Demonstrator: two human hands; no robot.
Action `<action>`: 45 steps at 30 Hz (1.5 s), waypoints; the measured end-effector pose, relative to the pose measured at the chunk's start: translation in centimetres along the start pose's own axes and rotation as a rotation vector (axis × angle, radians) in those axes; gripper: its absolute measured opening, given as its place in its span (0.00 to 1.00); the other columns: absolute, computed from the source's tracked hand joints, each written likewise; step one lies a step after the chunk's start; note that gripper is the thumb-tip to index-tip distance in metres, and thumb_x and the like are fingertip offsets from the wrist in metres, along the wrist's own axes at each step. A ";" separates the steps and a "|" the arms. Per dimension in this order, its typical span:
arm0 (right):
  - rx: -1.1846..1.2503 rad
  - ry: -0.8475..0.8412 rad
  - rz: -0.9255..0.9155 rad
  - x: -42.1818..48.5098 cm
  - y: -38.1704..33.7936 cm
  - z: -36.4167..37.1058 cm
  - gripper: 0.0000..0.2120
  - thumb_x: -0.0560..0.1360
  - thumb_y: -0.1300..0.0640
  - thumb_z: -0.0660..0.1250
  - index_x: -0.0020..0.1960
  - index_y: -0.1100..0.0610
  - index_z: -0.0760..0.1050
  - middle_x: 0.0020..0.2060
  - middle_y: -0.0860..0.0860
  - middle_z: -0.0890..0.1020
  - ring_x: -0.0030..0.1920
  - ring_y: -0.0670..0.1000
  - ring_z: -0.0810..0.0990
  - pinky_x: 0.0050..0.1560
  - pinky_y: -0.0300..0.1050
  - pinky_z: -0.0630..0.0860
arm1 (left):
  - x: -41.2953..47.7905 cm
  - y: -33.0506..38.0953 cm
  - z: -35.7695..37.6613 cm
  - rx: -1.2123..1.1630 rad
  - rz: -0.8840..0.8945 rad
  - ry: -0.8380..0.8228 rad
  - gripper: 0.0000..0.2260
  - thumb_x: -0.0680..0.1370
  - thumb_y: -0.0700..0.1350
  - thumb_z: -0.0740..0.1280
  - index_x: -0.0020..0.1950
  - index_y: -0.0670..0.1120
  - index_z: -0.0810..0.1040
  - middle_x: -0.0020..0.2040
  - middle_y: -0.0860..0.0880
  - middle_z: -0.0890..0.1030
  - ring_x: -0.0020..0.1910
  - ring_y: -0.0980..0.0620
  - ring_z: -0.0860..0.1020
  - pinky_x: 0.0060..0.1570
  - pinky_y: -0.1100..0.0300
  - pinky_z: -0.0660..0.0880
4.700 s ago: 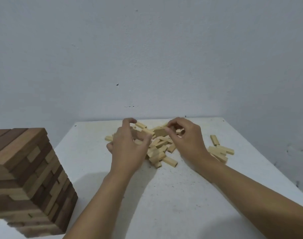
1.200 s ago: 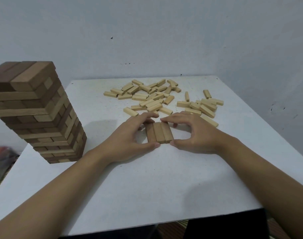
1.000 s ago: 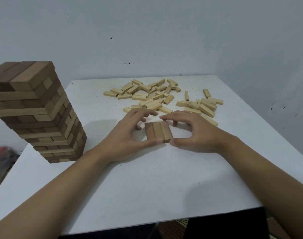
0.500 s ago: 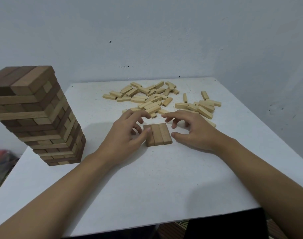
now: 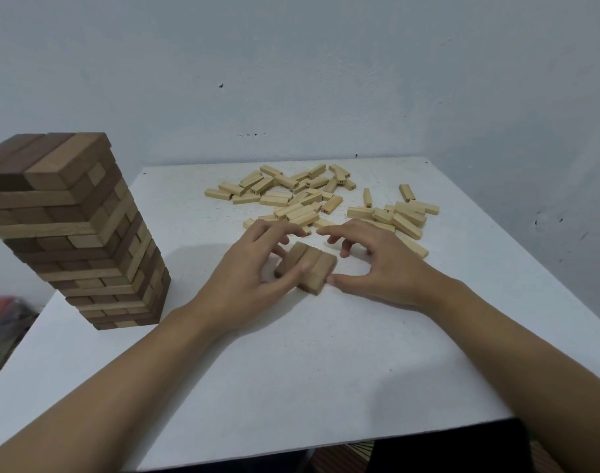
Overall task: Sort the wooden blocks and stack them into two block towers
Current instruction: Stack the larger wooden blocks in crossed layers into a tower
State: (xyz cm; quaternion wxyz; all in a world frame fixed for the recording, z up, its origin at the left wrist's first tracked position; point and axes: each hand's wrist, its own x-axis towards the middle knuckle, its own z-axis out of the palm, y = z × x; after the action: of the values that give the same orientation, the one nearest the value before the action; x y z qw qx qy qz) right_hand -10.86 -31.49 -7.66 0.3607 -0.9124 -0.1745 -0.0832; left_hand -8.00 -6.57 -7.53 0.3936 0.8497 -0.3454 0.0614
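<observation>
Bench: white; it carries everything, and both your forearms reach over it.
Tower: tall stack of mixed dark and light wood, standing well to the left of your left hand.
Loose blocks: pale scatter just beyond your fingertips.
Left hand: grasping the three-block row, thumb on its near end.
Right hand: relaxed; thumb tip touches the row's near corner, fingers arched clear.
Three-block row: flat on the bench between your hands.

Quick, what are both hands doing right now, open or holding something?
Left hand: pinches the row of three blocks between thumb and fingers.
Right hand: open, thumb tip touching the row's near corner, holding nothing.
</observation>
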 end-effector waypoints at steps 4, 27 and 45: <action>-0.055 0.002 0.011 0.1 -0.5 0.5 0.38 0.69 0.42 0.80 0.75 0.41 0.69 0.57 0.42 0.75 0.55 0.44 0.75 0.57 0.39 0.73 | -0.5 0.8 0.2 0.084 0.018 -0.202 0.33 0.76 0.58 0.72 0.75 0.67 0.58 0.70 0.61 0.66 0.72 0.58 0.67 0.73 0.46 0.62; -0.548 -0.411 0.053 -0.9 -0.9 0.8 0.34 0.83 0.35 0.39 0.83 0.48 0.35 0.81 0.39 0.35 0.77 0.33 0.32 0.79 0.47 0.37 | -0.2 -0.7 0.5 0.332 0.071 -0.272 0.30 0.79 0.65 0.53 0.79 0.54 0.67 0.79 0.64 0.62 0.78 0.67 0.56 0.77 0.46 0.52; -0.052 -0.100 0.120 0.3 -0.9 -0.4 0.36 0.71 0.42 0.79 0.75 0.40 0.71 0.73 0.34 0.71 0.72 0.32 0.65 0.70 0.32 0.61 | 0.3 -0.8 0.6 0.195 0.090 -0.255 0.27 0.82 0.58 0.63 0.78 0.49 0.69 0.78 0.56 0.67 0.79 0.63 0.59 0.78 0.58 0.60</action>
State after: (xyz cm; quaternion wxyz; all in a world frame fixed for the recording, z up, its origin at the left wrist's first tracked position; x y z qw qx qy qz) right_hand -10.99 -31.02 -6.73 0.3322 -0.9333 -0.1350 -0.0200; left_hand -7.41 -6.79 -8.32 0.2592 0.8684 -0.4227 0.0040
